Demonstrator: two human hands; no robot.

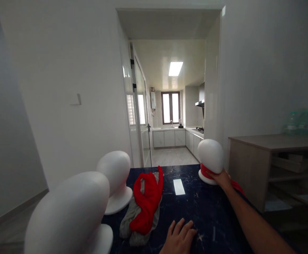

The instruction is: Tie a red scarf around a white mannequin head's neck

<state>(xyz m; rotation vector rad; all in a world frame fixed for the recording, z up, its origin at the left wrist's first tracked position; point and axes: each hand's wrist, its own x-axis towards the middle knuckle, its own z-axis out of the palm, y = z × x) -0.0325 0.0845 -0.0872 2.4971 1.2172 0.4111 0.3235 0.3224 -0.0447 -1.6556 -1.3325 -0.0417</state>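
Note:
A white foam mannequin head (210,155) stands upright at the far right of the table, with a red scarf (204,170) round its neck. At that neck my right hand (222,177) is closed on the scarf; some fingers are hidden behind the head. A loose red end hangs on the right, beyond my wrist. My left hand (179,235) rests palm down near the table's front, fingers spread, holding nothing. To its left lies a crumpled red cloth (147,204) on top of a grey cloth (139,240).
Two more white foam heads, a near one (69,211) and a farther one (115,169), stand on the left. Dark blue marbled table (196,204) is shiny. A wooden shelf unit (249,169) with bottles stands right. Behind the table, a doorway opens to a kitchen.

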